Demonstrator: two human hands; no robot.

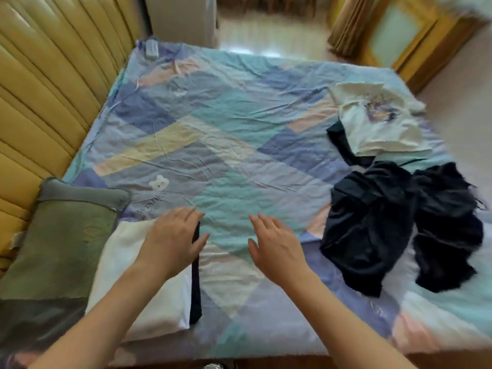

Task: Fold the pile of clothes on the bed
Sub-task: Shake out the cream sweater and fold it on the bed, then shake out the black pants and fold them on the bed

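The bed (226,123) spreads out before me with the unfolded pile of clothes (394,222) heaped well off to my right, dark pieces nearest and a white shirt (378,123) beyond them. By my left lies a folded white garment (127,275) with a dark strip along its edge. My right hand (277,246), fingers straight and empty, is nearer the pile; my left hand (173,241) rests flat on the folded piece, gripping nothing.
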